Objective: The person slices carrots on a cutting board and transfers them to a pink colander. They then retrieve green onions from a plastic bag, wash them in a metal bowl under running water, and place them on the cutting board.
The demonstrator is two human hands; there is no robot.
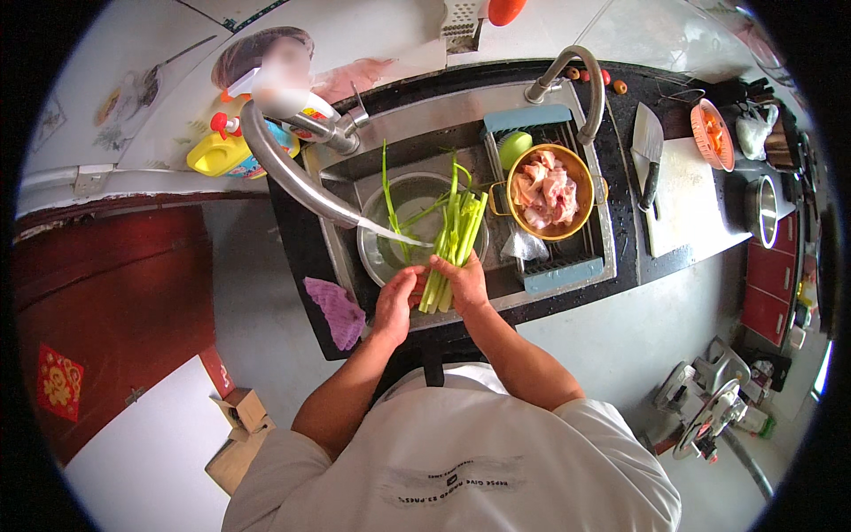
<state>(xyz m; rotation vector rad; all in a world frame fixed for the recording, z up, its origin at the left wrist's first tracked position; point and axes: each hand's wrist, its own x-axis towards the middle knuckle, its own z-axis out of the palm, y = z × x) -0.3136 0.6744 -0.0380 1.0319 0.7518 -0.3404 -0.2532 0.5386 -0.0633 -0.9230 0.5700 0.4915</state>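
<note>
My right hand (pixel 469 282) grips a bunch of green celery stalks (pixel 455 233) over the front part of the sink (pixel 425 159). Close on the bunch's left side is my left hand (pixel 397 300), its fingers curled; whether they hold any stalk is hidden. Water runs from the curved metal faucet (pixel 292 173) and reaches the bunch. Beneath lies a round metal basin (pixel 364 243) with water in it. A few loose green stems (pixel 387 193) lean over its left side.
On the rack (pixel 562 276) at the sink's right sits a gold-coloured pot (pixel 585 223) of raw meat. A cleaver (pixel 647 143) lies partly on a white cutting board (pixel 688 199). Beyond are an orange basket (pixel 705 149) and metal bowl (pixel 768 213). A purple cloth (pixel 336 311) lies left.
</note>
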